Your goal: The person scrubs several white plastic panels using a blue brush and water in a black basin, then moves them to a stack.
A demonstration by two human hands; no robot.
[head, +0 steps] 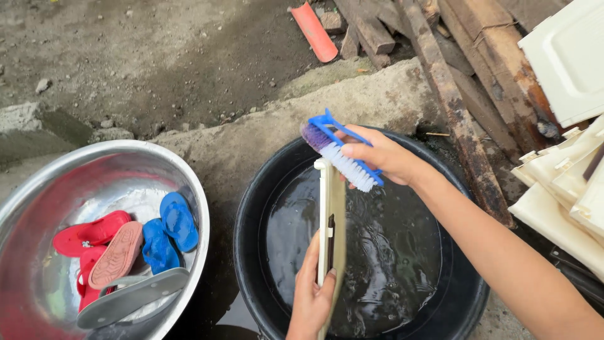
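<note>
We had our left hand [313,291] clamped on the slat [331,233] held edge-up over the black tub [251,252], right hand [380,154] closed around the brush [343,154] at its top end; wet slat could've slipped into the water, planks [453,107] crowding right, basin [38,208] of flip-flops [179,220] left.
</note>
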